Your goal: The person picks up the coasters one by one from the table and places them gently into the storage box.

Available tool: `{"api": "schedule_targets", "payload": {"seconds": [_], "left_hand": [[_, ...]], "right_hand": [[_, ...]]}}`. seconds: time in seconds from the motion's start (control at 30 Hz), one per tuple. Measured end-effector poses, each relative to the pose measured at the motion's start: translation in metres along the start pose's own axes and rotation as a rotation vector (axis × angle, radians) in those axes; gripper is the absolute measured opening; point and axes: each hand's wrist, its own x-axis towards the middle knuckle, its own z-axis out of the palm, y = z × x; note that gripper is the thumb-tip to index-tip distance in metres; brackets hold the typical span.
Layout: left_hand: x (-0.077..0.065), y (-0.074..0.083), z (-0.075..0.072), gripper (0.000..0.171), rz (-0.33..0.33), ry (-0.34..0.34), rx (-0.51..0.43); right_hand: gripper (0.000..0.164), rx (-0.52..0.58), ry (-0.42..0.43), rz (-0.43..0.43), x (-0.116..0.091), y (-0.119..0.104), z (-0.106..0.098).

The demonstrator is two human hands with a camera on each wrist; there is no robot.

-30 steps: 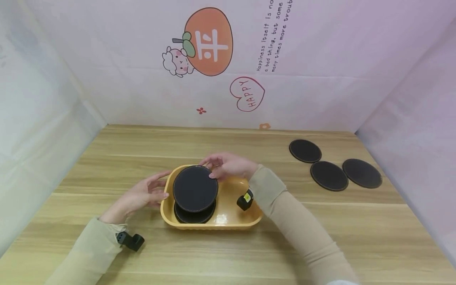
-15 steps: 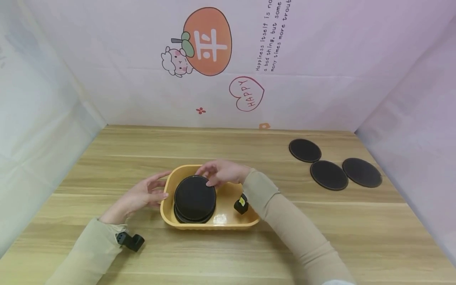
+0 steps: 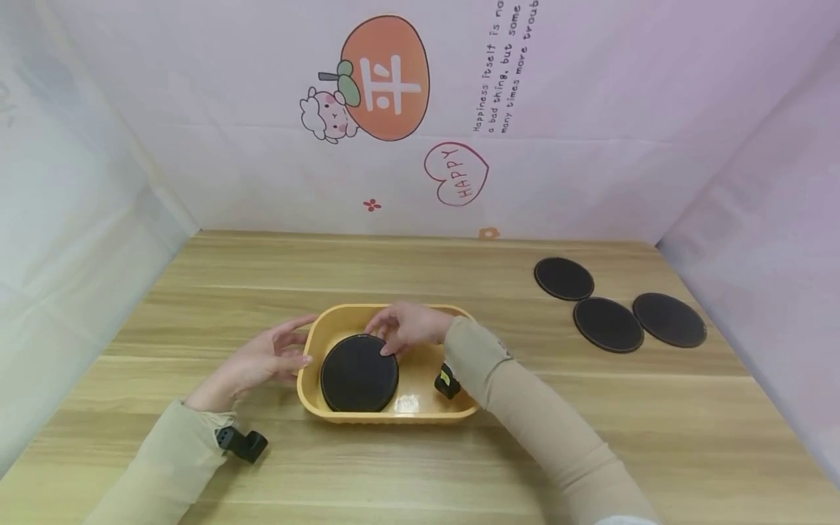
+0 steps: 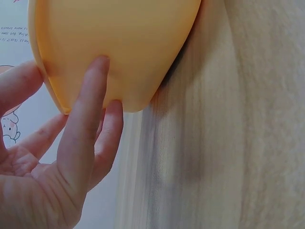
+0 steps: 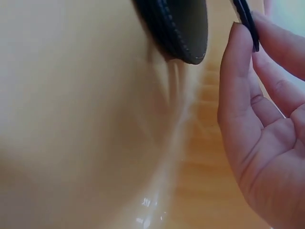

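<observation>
In the head view, a yellow plastic basket (image 3: 420, 417) stands on the wooden table, with a round black stitched coaster (image 3: 357, 375) inside its left half. My right hand (image 3: 410, 328) reaches into the basket and pinches that coaster's far right edge between thumb and fingers; the right wrist view shows the pinched edge (image 5: 247, 24) and, apart from it, the stitched edges of stacked coasters (image 5: 174, 33) below. From the outside, my left hand (image 3: 265, 357) touches the basket's left end, its fingertips against the outer wall (image 4: 138, 43).
Three more black coasters lie at the table's right: a far one (image 3: 564, 278), a near one (image 3: 608, 324) and a right one (image 3: 669, 319). White printed cloth (image 3: 262, 182) walls the table's back and sides. A small black camera (image 3: 243, 443) sits on each wrist.
My right hand has lowered the held coaster toward me, so it now covers the one beneath it in the head view. The left hand has kept its place at the basket.
</observation>
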Motion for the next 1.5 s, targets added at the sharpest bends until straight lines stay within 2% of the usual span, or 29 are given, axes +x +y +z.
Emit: {"api": "schedule_targets", "payload": {"seconds": [0.5,0.83,1.0,1.17,1.4,1.5], "left_hand": [[-0.001,0.001,0.001,0.08,-0.001,0.003,0.01],[-0.002,0.001,0.001,0.08,0.001,0.011,0.01],[-0.003,-0.002,0.002,0.082,0.003,0.005,0.01],[-0.002,-0.003,0.002,0.081,0.002,0.005,0.022],[0.0,0.0,0.001,0.081,0.002,0.0,0.026],[0.0,0.0,0.001,0.081,0.006,-0.001,0.027]], "right_hand": [[0.039,-0.187,0.038,0.026,0.001,-0.002,0.006],[0.037,-0.25,0.053,0.032,0.0,-0.002,0.008],[0.036,-0.256,0.056,0.023,-0.001,0.0,0.009],[0.04,-0.243,0.039,-0.027,-0.005,-0.001,0.006],[0.047,-0.114,0.013,-0.095,-0.013,-0.012,-0.004],[0.047,-0.096,0.004,-0.109,-0.021,-0.019,-0.007]]}}
